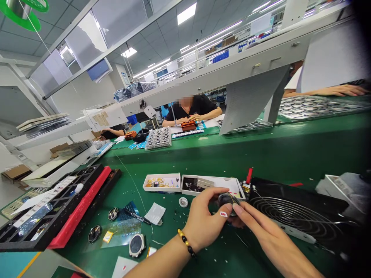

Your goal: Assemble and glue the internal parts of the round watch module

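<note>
My left hand (204, 218) is closed around a small round dark watch case (228, 198), with the thumb along its near side. A small white sticker with a red mark (223, 214) is stuck on that thumb. My right hand (257, 220) grips the case from the other side, its thumb pressed to the edge. Fingers hide much of the case. Left of my hands lie a silver-rimmed watch (136, 245), two open watch housings (94, 233) (113, 213), a yellow battery (108, 236) and dark tweezers (136, 215).
Behind my hands stand two white boxes of small parts (162, 189) (188, 192). A black fan with a wire guard (298, 212) is at right. Black divided trays with a red edge (78, 212) fill the left. Across the green bench (197, 154), co-workers sit behind a low beam.
</note>
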`<state>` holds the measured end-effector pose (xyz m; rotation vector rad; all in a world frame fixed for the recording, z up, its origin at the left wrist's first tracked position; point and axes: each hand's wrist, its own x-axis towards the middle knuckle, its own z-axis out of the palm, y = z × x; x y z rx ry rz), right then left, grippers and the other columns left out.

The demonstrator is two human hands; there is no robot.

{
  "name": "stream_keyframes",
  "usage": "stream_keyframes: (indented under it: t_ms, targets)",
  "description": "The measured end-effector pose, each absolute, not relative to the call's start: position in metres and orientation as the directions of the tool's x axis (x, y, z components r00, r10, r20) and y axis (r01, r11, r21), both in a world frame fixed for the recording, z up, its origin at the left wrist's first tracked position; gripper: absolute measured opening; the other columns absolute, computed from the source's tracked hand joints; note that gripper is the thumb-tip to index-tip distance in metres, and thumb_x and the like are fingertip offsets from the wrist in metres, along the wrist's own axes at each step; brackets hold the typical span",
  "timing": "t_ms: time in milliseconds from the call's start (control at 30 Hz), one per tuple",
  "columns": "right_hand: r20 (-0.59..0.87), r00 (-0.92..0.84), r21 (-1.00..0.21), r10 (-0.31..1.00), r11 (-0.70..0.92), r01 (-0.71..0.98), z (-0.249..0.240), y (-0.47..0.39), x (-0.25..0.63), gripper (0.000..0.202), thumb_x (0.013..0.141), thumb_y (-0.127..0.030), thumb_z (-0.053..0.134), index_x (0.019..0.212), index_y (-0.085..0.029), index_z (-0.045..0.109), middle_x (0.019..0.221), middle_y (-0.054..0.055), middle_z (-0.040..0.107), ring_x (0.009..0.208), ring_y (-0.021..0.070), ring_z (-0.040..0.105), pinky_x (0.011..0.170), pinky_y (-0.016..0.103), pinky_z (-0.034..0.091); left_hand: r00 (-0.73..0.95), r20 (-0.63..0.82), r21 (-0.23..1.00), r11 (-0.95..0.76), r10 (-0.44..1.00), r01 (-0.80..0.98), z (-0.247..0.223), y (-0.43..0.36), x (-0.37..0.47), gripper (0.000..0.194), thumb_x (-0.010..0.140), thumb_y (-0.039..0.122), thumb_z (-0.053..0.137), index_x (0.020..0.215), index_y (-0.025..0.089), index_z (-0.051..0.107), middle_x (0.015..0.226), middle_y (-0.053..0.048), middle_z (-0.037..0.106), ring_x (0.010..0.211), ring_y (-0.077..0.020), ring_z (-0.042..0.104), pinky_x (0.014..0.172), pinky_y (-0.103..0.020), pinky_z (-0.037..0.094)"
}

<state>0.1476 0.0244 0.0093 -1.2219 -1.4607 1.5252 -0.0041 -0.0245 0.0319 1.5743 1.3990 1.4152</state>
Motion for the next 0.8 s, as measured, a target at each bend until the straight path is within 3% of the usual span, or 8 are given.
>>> stream_keyframes:
  t_ms: [200,300,433,600,800]
  targets:
    - [-0.118,-0.294,-0.989,0.948,-0.086,0.120,0.002,0.028,0.147,0.072,0.065,-0.073,0.062,0.112,-0.019,0.070,0.137,0.012,0.060,0.136,0.0387,0.044,0.119,0.048,0.032,0.014,0.439,0.758,-0.379,0.898,0.530,0.028,-0.025,-0.002,0.071,0.077,0.008,0.075,0.140,0.028,0.050,0.127,-0.002,0.057,0.117,-0.0192,0.055,0.106,-0.031,0.045]
    - [-0.050,-0.319,-0.995,0.946,-0.019,0.101,-0.001,0.024,0.148,0.072,0.070,-0.074,0.062,0.111,-0.016,0.071,0.128,0.014,0.065,0.128,0.0384,0.052,0.115,0.048,0.038,0.012,0.436,0.727,-0.360,0.900,0.585,0.026,-0.027,0.000,0.067,0.078,0.005,0.074,0.136,0.029,0.052,0.126,-0.002,0.056,0.118,-0.0192,0.054,0.108,-0.033,0.045]
    - [0.066,-0.423,-0.998,0.904,0.057,-0.032,-0.003,0.023,0.150,0.058,0.086,-0.069,0.057,0.108,-0.018,0.072,0.113,0.011,0.070,0.102,0.0292,0.063,0.093,0.039,0.052,-0.046,0.431,0.675,-0.288,0.901,0.679,0.022,-0.026,-0.002,0.062,0.083,0.010,0.074,0.138,0.030,0.051,0.129,-0.004,0.054,0.121,-0.0217,0.052,0.107,-0.038,0.046]
    - [0.094,-0.432,-0.988,0.897,0.030,-0.155,-0.009,0.025,0.150,0.055,0.091,-0.069,0.054,0.097,-0.017,0.071,0.089,0.007,0.068,0.084,0.0233,0.060,0.081,0.034,0.050,-0.020,0.442,0.666,-0.313,0.897,0.677,0.021,-0.025,-0.005,0.060,0.085,0.018,0.076,0.138,0.028,0.051,0.130,-0.004,0.055,0.122,-0.0222,0.053,0.108,-0.039,0.046]
    - [0.115,-0.463,-0.984,0.879,0.036,-0.177,-0.015,0.027,0.151,0.049,0.097,-0.062,0.050,0.103,-0.017,0.068,0.089,0.005,0.066,0.085,0.0217,0.057,0.081,0.034,0.048,-0.016,0.471,0.700,-0.362,0.882,0.616,0.021,-0.025,-0.006,0.056,0.087,0.020,0.073,0.138,0.029,0.052,0.129,-0.005,0.056,0.120,-0.0216,0.054,0.106,-0.037,0.046]
